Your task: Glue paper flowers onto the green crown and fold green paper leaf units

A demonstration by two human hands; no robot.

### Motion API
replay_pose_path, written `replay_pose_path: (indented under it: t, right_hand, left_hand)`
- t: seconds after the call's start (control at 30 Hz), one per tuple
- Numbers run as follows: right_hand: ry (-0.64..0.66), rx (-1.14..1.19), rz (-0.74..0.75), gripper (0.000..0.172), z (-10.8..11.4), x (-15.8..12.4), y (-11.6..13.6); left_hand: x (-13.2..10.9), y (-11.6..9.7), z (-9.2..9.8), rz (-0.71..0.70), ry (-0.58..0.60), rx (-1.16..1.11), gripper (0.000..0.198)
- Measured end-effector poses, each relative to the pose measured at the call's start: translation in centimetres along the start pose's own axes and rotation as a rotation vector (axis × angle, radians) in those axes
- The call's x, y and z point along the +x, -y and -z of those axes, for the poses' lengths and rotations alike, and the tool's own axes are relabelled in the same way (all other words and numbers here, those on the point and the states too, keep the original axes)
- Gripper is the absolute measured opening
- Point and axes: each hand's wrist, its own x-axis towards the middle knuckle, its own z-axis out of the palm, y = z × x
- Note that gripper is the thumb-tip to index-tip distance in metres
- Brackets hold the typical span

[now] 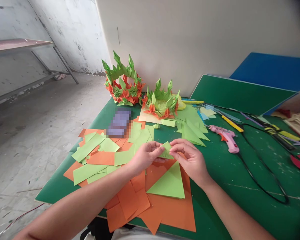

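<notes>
A small folded green paper piece (166, 150) is pinched between both my hands above the table. My left hand (145, 156) grips its left side with thumb and fingers closed. My right hand (190, 159) pinches its right side, fingers curled. Directly below them lies a green paper triangle (169, 184) on orange paper sheets (175, 210). More green and orange paper strips (95, 156) are scattered to the left.
Two green-and-orange origami crowns (122, 83) (161, 101) stand at the back of the green table (240, 173). A pink glue gun (227, 137) with a black cord (262, 186) lies to the right, beside pens, green triangles (192, 130) and a blurred purple object (119, 124).
</notes>
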Motion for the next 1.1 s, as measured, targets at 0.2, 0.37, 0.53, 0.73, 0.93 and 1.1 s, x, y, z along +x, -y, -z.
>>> replay_pose_path:
  t: [0.2, 0.37, 0.53, 0.73, 0.93, 1.1]
  right_hand:
    - [0.024, -0.365, 0.29, 0.016, 0.5, 0.3, 0.4]
    - [0.077, -0.419, 0.386, 0.02, 0.8, 0.5, 0.4]
    - [0.092, -0.462, 0.37, 0.013, 0.7, 0.4, 0.4]
    - [0.004, -0.479, 0.305, 0.009, -0.1, 0.2, 0.5]
    - [-0.076, -0.471, 0.267, 0.009, -0.6, 0.2, 0.7]
    - [-0.085, -0.432, 0.258, 0.011, -0.7, 0.2, 0.8]
  left_hand:
    - [0.1, 0.4, 0.4, -0.007, -0.004, 0.046, 0.037]
    - [0.0, 0.2, 0.1, -0.021, -0.02, 0.029, 0.038]
    - [0.0, 0.3, 0.0, -0.022, -0.027, 0.015, 0.04]
    - [0.0, 0.9, -0.1, -0.065, -0.005, -0.026, 0.036]
    - [-0.2, 0.8, -0.3, -0.055, 0.011, -0.043, 0.037]
    - [-0.5, 0.2, -0.6, 0.006, 0.029, -0.109, 0.038]
